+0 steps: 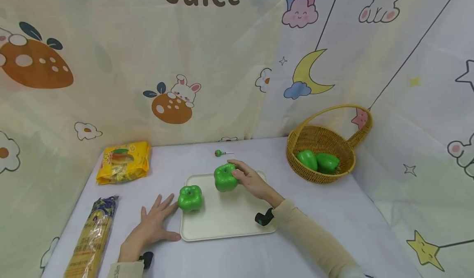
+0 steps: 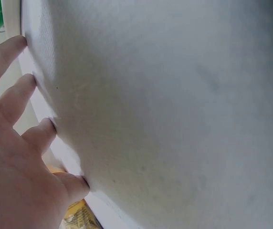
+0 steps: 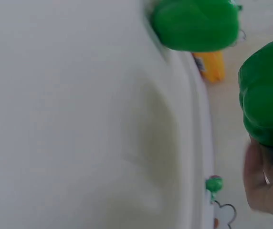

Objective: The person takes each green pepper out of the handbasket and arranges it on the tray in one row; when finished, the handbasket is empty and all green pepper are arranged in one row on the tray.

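Observation:
My right hand (image 1: 253, 182) grips a green bell pepper (image 1: 225, 178) above the far part of a cream tray (image 1: 229, 224). In the right wrist view the held pepper (image 3: 267, 95) hangs apart from the tray surface (image 3: 79, 119). A second green bell pepper (image 1: 190, 198) stands on the tray's left side. Beside the tray's left edge, my left hand (image 1: 153, 222) rests on the white table with its fingers spread, holding nothing. The left wrist view has its fingertips (image 2: 29, 78) touching the cloth.
At the back right stands a wicker basket (image 1: 349, 156) with two green peppers (image 1: 317, 161) inside. A yellow candy bag (image 1: 124, 163) and a noodle pack (image 1: 92, 239) lie on the left. A small lollipop (image 1: 219, 153) lies behind the tray. A printed curtain (image 1: 222, 64) hangs behind the table.

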`<state>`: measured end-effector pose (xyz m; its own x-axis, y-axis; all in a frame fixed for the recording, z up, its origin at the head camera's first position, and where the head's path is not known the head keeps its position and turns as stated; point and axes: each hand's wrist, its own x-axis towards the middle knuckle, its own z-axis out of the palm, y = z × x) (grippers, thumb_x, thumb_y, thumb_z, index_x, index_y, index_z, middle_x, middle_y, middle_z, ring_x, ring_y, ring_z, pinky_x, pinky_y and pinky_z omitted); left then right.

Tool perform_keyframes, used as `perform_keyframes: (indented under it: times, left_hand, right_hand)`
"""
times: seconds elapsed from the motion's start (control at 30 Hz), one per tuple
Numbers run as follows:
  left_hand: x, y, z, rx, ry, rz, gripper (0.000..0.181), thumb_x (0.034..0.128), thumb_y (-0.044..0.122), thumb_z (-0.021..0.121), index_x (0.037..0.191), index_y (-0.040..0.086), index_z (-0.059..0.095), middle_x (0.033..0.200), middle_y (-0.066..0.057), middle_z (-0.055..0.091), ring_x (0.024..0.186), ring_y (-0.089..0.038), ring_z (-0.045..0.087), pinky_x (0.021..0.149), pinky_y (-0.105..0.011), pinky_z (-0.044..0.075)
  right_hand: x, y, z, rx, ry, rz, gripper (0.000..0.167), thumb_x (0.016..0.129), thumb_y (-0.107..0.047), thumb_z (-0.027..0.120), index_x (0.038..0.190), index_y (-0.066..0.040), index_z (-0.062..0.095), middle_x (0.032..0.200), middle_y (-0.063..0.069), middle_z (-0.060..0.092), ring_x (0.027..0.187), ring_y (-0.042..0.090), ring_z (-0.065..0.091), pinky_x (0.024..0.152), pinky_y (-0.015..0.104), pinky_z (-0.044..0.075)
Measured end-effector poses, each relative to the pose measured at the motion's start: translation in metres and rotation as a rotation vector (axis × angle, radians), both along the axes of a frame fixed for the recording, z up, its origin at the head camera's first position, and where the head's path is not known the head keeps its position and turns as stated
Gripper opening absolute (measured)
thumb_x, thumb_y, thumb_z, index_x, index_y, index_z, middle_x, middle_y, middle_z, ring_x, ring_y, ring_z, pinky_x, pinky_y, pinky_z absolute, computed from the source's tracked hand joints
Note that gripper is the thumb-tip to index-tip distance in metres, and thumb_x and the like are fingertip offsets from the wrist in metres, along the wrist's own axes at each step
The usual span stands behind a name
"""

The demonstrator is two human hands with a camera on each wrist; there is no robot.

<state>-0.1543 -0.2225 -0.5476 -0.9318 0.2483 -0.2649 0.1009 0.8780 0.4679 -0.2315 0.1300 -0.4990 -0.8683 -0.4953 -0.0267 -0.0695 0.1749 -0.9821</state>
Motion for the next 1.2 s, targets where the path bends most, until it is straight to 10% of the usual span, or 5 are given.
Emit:
perform_keyframes:
  times: [0.27, 1.2]
  left_hand:
    - [0.001, 0.000, 0.003, 0.001, 0.013, -0.014, 0.116, 0.0508, 0.062, 0.090, 0.150, 0.019, 0.048, 0.168, -0.013, 0.024, 0.154, -0.051, 0.006, 0.109, -0.086, -0.009]
    - [0.004, 0.001, 0.006, 0.007, 0.018, -0.015, 0.117, 0.0492, 0.061, 0.091, 0.150, 0.018, 0.048, 0.167, -0.014, 0.026, 0.154, -0.051, 0.007, 0.110, -0.086, -0.008]
  right_hand:
    - [0.013, -0.018, -0.024, 0.088, -0.024, 0.002, 0.053, 0.106, -0.037, 0.048, 0.154, -0.018, 0.037, 0.152, 0.016, 0.045, 0.136, 0.032, 0.050, 0.111, 0.044, 0.049]
    - [0.021, -0.031, -0.031, 0.156, -0.071, 0.110, 0.058, 0.105, -0.044, 0.048, 0.154, -0.016, 0.034, 0.143, 0.014, 0.047, 0.139, 0.038, 0.049, 0.108, 0.045, 0.053]
